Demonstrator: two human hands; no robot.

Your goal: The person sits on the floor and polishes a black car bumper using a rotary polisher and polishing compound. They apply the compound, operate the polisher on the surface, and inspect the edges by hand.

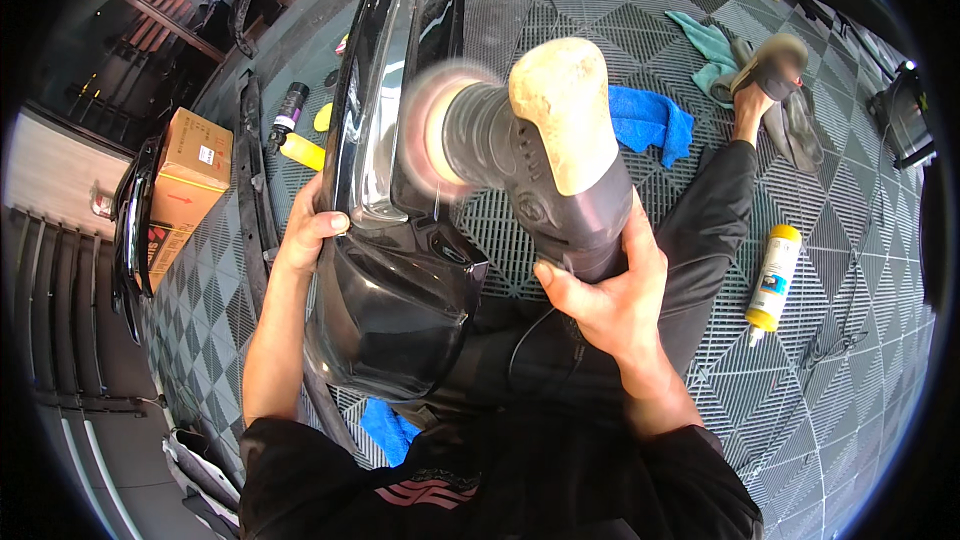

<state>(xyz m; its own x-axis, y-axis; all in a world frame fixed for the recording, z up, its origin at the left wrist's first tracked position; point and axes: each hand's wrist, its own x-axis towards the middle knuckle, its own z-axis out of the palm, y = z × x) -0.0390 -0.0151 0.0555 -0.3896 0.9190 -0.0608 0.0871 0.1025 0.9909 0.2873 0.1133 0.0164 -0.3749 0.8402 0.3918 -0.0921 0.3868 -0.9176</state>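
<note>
A glossy black car bumper stands upright in front of me, its lower end by my lap. My left hand grips its left edge, thumb on the near face and the other fingers partly hidden behind. My right hand is wrapped round the dark body of a power polisher with a cream-coloured head cover. The polisher's round pad is blurred as if spinning and faces the bumper's shiny panel. Whether it touches the panel I cannot tell. A thin cord hangs below the tool.
Blue cloth lies behind the polisher, with a teal cloth near my foot. A yellow-capped white bottle lies at right. Left of the bumper are a yellow bottle, a dark bottle and a cardboard box. Grey tiles cover the floor.
</note>
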